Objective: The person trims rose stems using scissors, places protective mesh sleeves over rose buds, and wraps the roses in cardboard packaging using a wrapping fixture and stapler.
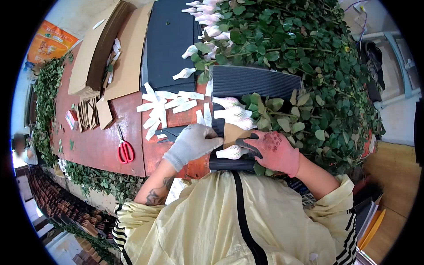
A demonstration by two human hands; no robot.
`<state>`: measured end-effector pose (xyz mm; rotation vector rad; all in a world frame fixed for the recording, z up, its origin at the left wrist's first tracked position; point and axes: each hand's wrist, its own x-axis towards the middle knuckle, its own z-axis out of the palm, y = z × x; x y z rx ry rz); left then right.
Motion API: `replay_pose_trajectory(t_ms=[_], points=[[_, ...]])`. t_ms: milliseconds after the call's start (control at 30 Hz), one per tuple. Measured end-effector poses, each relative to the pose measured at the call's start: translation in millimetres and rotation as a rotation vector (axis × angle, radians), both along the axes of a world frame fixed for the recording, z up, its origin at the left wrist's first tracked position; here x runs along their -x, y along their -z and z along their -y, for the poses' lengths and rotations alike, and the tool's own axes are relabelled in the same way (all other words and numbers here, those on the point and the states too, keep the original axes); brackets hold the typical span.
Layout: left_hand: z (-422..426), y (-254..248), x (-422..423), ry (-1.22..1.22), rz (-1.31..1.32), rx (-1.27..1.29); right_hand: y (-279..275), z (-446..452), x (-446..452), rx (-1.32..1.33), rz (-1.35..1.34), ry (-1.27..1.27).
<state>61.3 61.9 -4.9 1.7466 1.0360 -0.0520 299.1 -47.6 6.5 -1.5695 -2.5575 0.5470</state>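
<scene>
A black corrugated sheet (256, 81) lies on the red table with several flowers in white foam nets (238, 113) on it, their leafy stems pointing right. Between the netted heads is a small brown cardboard piece (235, 134). My left hand (193, 143), in a grey-white glove, has its fingers pressed together at the cardboard's left edge; what they hold, if anything, is hidden. My right hand (273, 151), in a red glove with dark fingertips, rests at the cardboard's right side, thumb and fingers apart, just above the lowest netted flower (232, 152).
Loose white foam nets (159, 108) lie left of the sheet. Red-handled scissors (126, 151) are farther left on the table (99, 148). Cardboard stacks (95, 48) and dark sheets (170, 44) stand at the back. Leafy stems (287, 39) are heaped at the right.
</scene>
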Motion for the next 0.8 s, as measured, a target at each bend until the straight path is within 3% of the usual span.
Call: replay_pose_trajectory(t_ms=[100, 233, 300, 667, 733, 800], points=[[-5, -4, -16, -0.026, -0.158, 0.057, 10, 3, -3, -0.048, -0.034, -0.002], [-4, 5, -22, -0.055, -0.15, 0.044, 13, 3, -3, -0.076, -0.058, -0.003], [1, 4, -24, -0.046, -0.144, -0.092, 12, 5, -3, -0.144, -0.042, -0.025], [4, -1, -18, -0.034, -0.098, -0.067, -13, 5, 5, -0.12, 0.128, -0.054], [8, -6, -14, 0.022, -0.151, -0.473, -12, 1, 4, -0.043, 0.126, -0.062], [4, -32, -11, 0.149, -0.119, -0.431, -6, 0, 0, -0.27, -0.051, -0.105]])
